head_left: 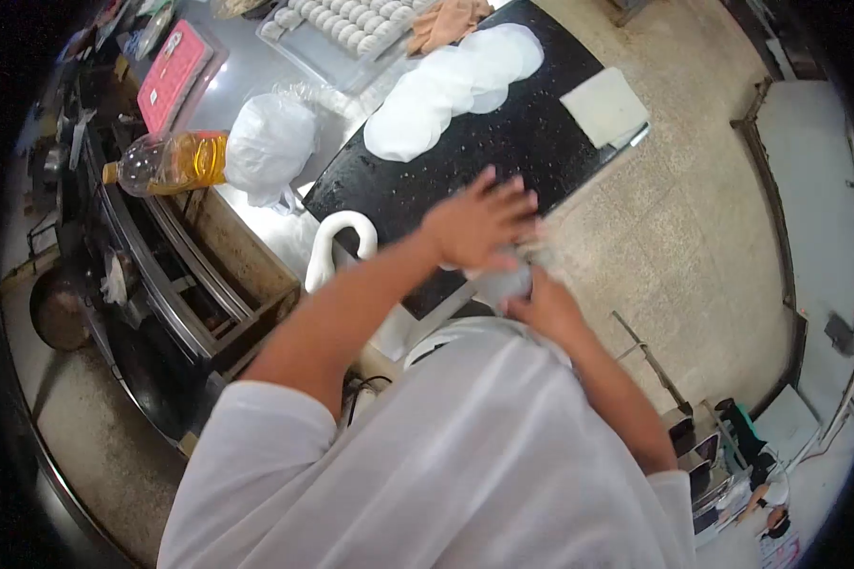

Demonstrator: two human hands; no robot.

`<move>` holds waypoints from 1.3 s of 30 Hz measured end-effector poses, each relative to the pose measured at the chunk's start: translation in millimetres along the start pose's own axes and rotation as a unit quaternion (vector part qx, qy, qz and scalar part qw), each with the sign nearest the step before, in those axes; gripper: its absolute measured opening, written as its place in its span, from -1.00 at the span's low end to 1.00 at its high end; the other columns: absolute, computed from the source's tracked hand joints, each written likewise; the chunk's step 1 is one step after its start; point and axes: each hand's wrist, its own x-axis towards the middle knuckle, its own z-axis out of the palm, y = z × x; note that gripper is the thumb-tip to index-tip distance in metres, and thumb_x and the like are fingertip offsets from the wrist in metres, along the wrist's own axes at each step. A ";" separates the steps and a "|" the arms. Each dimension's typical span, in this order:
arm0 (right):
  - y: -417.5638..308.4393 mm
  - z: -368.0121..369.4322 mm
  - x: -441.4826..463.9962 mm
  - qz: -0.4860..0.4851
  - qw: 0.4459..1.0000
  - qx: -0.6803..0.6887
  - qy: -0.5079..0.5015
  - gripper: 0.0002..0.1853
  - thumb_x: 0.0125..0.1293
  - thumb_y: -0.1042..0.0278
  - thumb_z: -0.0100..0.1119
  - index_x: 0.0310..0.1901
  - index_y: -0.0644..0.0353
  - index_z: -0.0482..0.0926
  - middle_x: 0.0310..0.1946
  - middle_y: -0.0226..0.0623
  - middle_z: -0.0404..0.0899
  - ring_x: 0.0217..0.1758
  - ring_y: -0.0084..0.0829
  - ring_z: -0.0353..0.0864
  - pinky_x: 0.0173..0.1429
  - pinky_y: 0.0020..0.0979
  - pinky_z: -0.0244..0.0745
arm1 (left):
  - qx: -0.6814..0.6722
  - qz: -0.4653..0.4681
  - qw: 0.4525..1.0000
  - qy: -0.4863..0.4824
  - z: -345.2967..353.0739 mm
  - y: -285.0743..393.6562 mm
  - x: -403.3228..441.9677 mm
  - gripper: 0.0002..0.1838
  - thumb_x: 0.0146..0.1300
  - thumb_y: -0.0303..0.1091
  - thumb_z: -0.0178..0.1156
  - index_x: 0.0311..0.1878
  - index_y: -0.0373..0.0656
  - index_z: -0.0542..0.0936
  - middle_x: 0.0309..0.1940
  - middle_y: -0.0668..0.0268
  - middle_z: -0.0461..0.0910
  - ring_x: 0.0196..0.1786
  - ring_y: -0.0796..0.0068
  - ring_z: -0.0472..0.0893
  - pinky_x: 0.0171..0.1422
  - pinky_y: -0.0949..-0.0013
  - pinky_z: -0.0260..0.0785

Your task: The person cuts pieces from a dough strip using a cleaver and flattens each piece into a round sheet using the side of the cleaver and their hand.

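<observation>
My left hand is over the near end of the black work board, fingers spread and somewhat blurred. Close by on its right, my right hand has its fingers closed at the edge of a pale, rounded thing. Blur and my left hand partly hide that thing, so its kind is unclear. Thin, round white dough wrappers lie overlapping in a row along the far part of the board. A thick white dough rope curves in a hook beside my left forearm.
A whitish square pad lies at the board's right edge. To the left are an oil bottle, a white plastic bag and a red box. Behind stand a tray of round white pieces and an orange cloth.
</observation>
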 end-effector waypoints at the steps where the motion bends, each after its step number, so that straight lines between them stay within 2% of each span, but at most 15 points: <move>1: 9.5 10.8 -9.6 -0.006 1.000 0.003 -0.003 -0.20 0.12 -0.05 0.55 0.19 0.36 0.38 -0.14 0.18 0.72 0.00 0.21 0.72 0.03 0.04 0.63 | -0.026 0.030 0.999 -0.001 10.4 19.7 -4.6 -0.27 0.38 0.39 0.02 0.49 0.22 0.46 0.56 0.30 0.33 0.66 0.05 0.16 0.71 -0.29 -0.31; 2: 8.4 5.4 -1.4 -0.005 1.000 0.003 -0.004 -0.20 0.12 -0.05 0.55 0.19 0.36 0.38 -0.14 0.18 0.72 0.00 0.21 0.72 0.03 0.04 0.63 | -0.052 0.063 0.997 -0.001 18.8 28.4 -2.6 -0.26 0.38 0.39 0.01 0.49 0.22 0.46 0.56 0.31 0.34 0.65 0.05 0.16 0.71 -0.31 -0.31; 4: -2.9 -12.7 -5.7 0.103 0.993 0.038 -0.037 -0.17 0.03 -0.03 0.61 0.17 0.36 0.42 -0.11 0.15 0.72 -0.01 0.16 0.73 0.05 0.01 0.62 | -0.056 0.042 0.997 -0.023 0.8 18.4 14.7 -0.27 0.36 0.38 0.05 0.48 0.21 0.47 0.54 0.31 0.36 0.64 0.05 0.18 0.69 -0.34 -0.26; 8: -26.3 -62.2 42.5 0.032 0.996 -0.080 -0.006 -0.21 0.10 -0.09 0.55 0.14 0.37 0.41 -0.12 0.17 0.72 -0.03 0.16 0.74 0.00 0.03 0.64 | 0.047 -0.008 0.999 0.024 -21.0 -35.6 43.3 -0.22 0.31 0.38 0.11 0.51 0.20 0.45 0.56 0.27 0.33 0.64 0.02 0.17 0.69 -0.31 -0.22; 11: -42.0 -72.7 59.0 0.034 0.996 -0.084 0.019 -0.23 0.12 -0.10 0.54 0.10 0.39 0.43 -0.13 0.19 0.71 -0.01 0.17 0.73 0.03 0.04 0.63 | 0.033 -0.036 0.998 0.048 -29.8 -61.2 50.2 -0.21 0.33 0.37 0.08 0.52 0.17 0.43 0.59 0.16 0.26 0.68 -0.05 0.09 0.70 -0.31 -0.28; 16: 17.1 1.5 -5.1 0.012 0.996 0.013 -0.085 -0.23 0.11 -0.10 0.54 0.12 0.35 0.44 -0.12 0.22 0.71 -0.02 0.21 0.73 0.08 0.08 0.60 | -0.056 -0.001 0.998 -0.029 8.5 26.6 -9.4 -0.24 0.33 0.38 0.06 0.47 0.17 0.49 0.60 0.26 0.27 0.69 0.03 0.06 0.69 -0.37 -0.38; 18: 9.2 -9.9 -1.6 0.057 0.996 0.009 -0.066 -0.20 0.08 -0.12 0.56 0.14 0.35 0.44 -0.14 0.19 0.72 -0.03 0.18 0.74 0.07 0.06 0.61 | -0.041 0.032 0.999 0.000 20.4 34.3 5.2 -0.24 0.32 0.39 0.06 0.47 0.20 0.48 0.57 0.30 0.32 0.67 0.00 0.11 0.67 -0.41 -0.28; 20: -0.1 -27.4 4.1 0.108 0.992 0.014 -0.056 -0.17 0.06 -0.14 0.57 0.16 0.35 0.44 -0.17 0.16 0.73 -0.03 0.15 0.74 0.06 0.03 0.62 | -0.021 0.008 1.000 0.009 14.0 9.6 24.1 -0.25 0.32 0.40 0.07 0.46 0.19 0.49 0.56 0.30 0.32 0.66 0.01 0.13 0.67 -0.40 -0.28; 26: -17.5 -74.1 61.1 -0.009 0.995 -0.096 0.007 -0.24 0.10 -0.10 0.55 0.07 0.38 0.45 -0.20 0.20 0.72 -0.08 0.19 0.73 -0.02 0.08 0.61 | 0.049 -0.055 0.994 0.078 -18.2 -55.7 55.1 -0.21 0.33 0.40 0.06 0.51 0.17 0.44 0.58 0.26 0.30 0.66 0.02 0.15 0.69 -0.33 -0.28; 28: -21.3 -60.6 49.8 0.001 0.998 -0.058 0.020 -0.27 0.12 -0.08 0.54 0.06 0.39 0.45 -0.20 0.22 0.72 -0.07 0.22 0.73 0.00 0.09 0.61 | 0.032 -0.064 0.995 0.076 -13.2 -43.6 44.1 -0.21 0.33 0.41 0.05 0.51 0.18 0.44 0.59 0.27 0.29 0.66 0.03 0.14 0.69 -0.32 -0.31; 30: 5.9 -30.8 18.0 -0.038 0.998 0.016 -0.046 -0.25 0.13 -0.04 0.54 0.12 0.40 0.43 -0.21 0.22 0.71 -0.05 0.22 0.73 0.04 0.08 0.60 | -0.022 -0.071 0.997 0.009 -0.6 -0.7 12.9 -0.22 0.35 0.41 0.01 0.50 0.18 0.45 0.61 0.28 0.26 0.68 0.05 0.10 0.70 -0.32 -0.36; 31: 17.9 -20.7 4.8 -0.037 0.995 0.039 -0.088 -0.23 0.13 -0.03 0.55 0.15 0.40 0.42 -0.22 0.21 0.71 -0.04 0.21 0.73 0.05 0.08 0.60 | -0.038 -0.034 0.999 -0.001 11.1 19.4 3.0 -0.23 0.36 0.40 0.00 0.51 0.18 0.44 0.61 0.27 0.24 0.69 0.05 0.09 0.70 -0.33 -0.36; 33: 17.1 -21.6 -7.7 0.005 0.998 0.020 -0.062 -0.21 0.11 -0.03 0.56 0.17 0.40 0.41 -0.22 0.21 0.72 -0.05 0.19 0.74 0.04 0.06 0.61 | -0.056 0.011 0.998 -0.010 22.9 41.8 10.5 -0.23 0.38 0.40 -0.02 0.51 0.17 0.43 0.61 0.25 0.25 0.69 0.07 0.08 0.69 -0.36 -0.32; 36: 27.9 -30.4 6.9 0.057 0.997 0.030 -0.031 -0.15 0.06 -0.05 0.60 0.18 0.41 0.40 -0.22 0.16 0.73 -0.05 0.15 0.75 0.02 0.01 0.62 | 0.015 -0.006 0.999 0.029 16.7 14.3 44.0 -0.23 0.38 0.42 -0.03 0.50 0.18 0.44 0.59 0.26 0.28 0.68 0.05 0.10 0.68 -0.37 -0.29; 39: 8.1 -79.5 53.2 0.026 0.998 -0.042 -0.032 -0.11 0.05 -0.08 0.60 0.21 0.41 0.39 -0.14 0.28 0.69 -0.04 0.21 0.73 0.02 0.06 0.62 | 0.049 -0.040 0.997 0.047 -6.0 -22.4 63.2 -0.24 0.35 0.36 0.07 0.52 0.21 0.41 0.60 0.24 0.26 0.67 0.02 0.11 0.68 -0.35 -0.24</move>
